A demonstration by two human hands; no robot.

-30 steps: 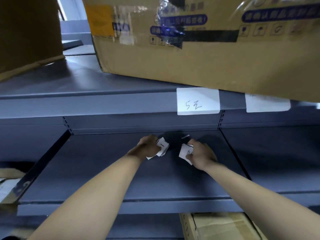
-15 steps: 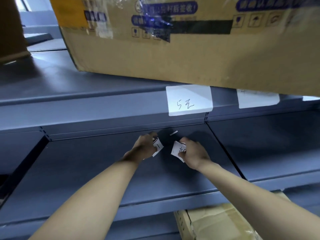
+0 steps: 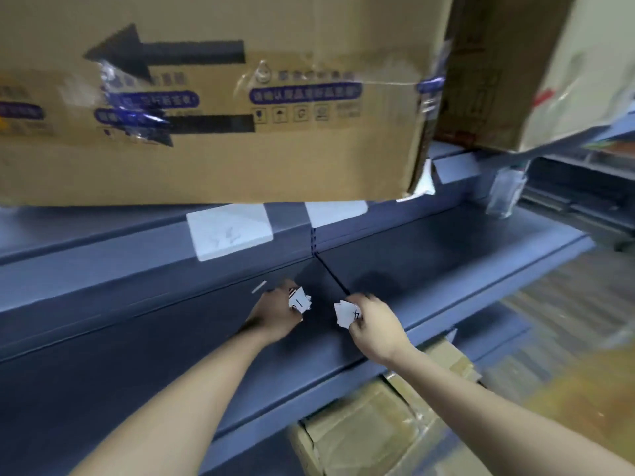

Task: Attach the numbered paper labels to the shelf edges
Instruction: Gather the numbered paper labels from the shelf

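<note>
- A large brown cardboard box point(image 3: 213, 97) sits on the upper grey metal shelf point(image 3: 86, 266) and overhangs its front edge.
- Two white paper labels point(image 3: 229, 231) lie side by side on that edge, below the box.
- Both hands, left hand point(image 3: 275, 316) and right hand point(image 3: 372, 326), are over the lower grey metal shelf point(image 3: 446, 249), each with small white paper slips point(image 3: 299, 300).
- More cardboard boxes point(image 3: 364, 434) lie under that lower shelf.

Two small bunches of white paper labels point(image 3: 300, 301) and point(image 3: 347, 313), marked in black ink, are held apart over the dark blue shelf point(image 3: 446, 249). On the shelf edge point(image 3: 103, 266) above, a blurred white label point(image 3: 229, 231) is seen stuck flat, with another label point(image 3: 335, 211) just beside it.
</note>
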